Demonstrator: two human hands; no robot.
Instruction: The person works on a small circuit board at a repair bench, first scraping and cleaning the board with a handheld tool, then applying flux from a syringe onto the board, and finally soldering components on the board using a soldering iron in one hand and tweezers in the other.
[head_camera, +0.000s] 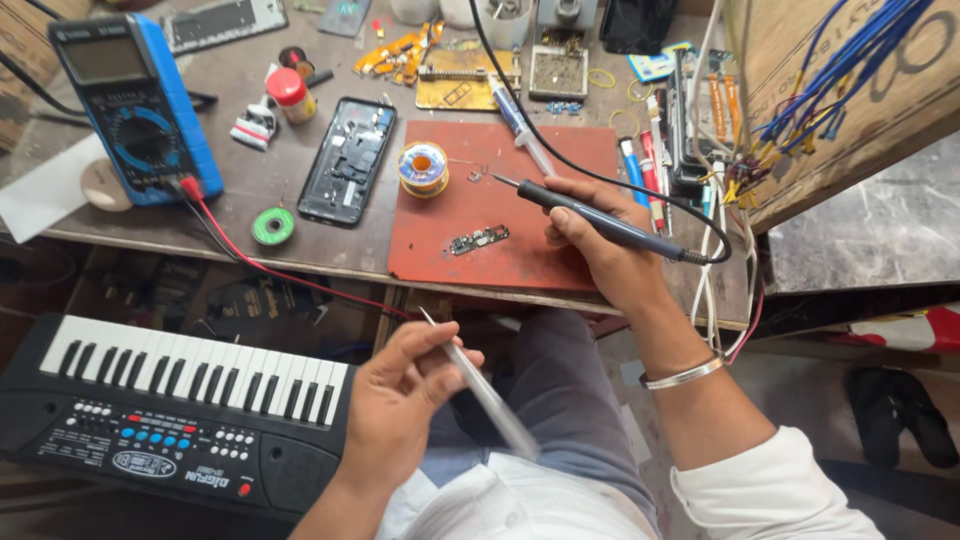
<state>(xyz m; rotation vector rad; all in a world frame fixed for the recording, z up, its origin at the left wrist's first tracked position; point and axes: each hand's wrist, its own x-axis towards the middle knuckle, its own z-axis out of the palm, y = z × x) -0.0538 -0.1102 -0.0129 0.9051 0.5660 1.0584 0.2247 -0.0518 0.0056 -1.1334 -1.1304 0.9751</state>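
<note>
Right hand (600, 240) grips iron (590, 215) over mat (520, 200); left hand (400, 400) pinches tweezers (480, 390). Board (478, 240) untouched; soldering not begun.

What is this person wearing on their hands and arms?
Both hands are bare, no gloves. The right hand has a thin silver metal bangle at the wrist and a white sleeve pushed up the forearm. The left hand wears nothing visible on the wrist.
</note>
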